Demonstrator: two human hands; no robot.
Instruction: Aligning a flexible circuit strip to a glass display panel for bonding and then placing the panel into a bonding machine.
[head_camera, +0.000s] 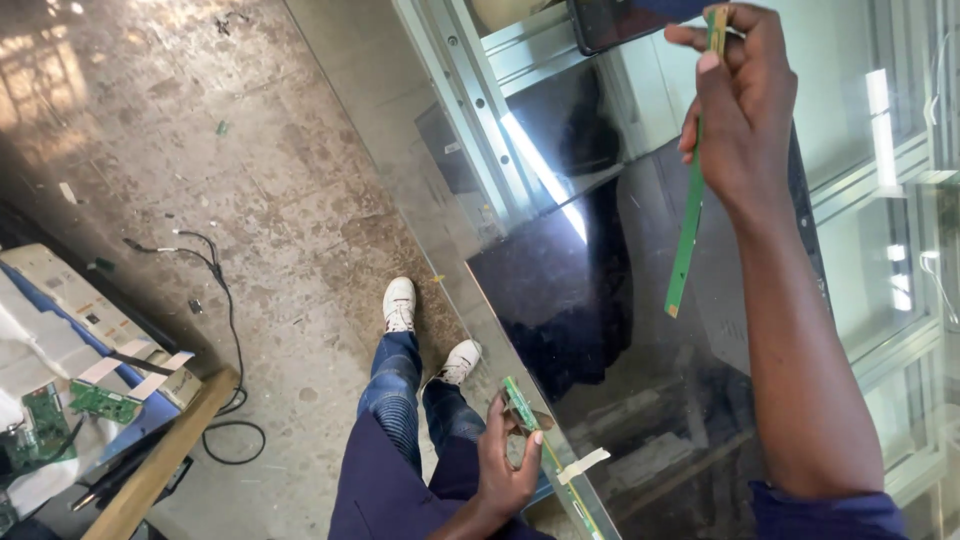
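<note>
The right hand (738, 95) is pinching the top of a long, thin, green circuit strip (686, 232), with fingers and thumb pressed together on it. The strip is hanging down in front of a big, shiny, dark glass screen panel (620, 330). The left hand (505, 465) is down low at the panel's near edge, its fingers curling around the end of another flat green strip (519, 402). A small piece of pale tape (583, 464) is sticking on that edge. At the left, small green circuit boards (104, 403) are lying on a table. A black cable (226, 330) is curling across the rough grey concrete floor (200, 150).
</note>
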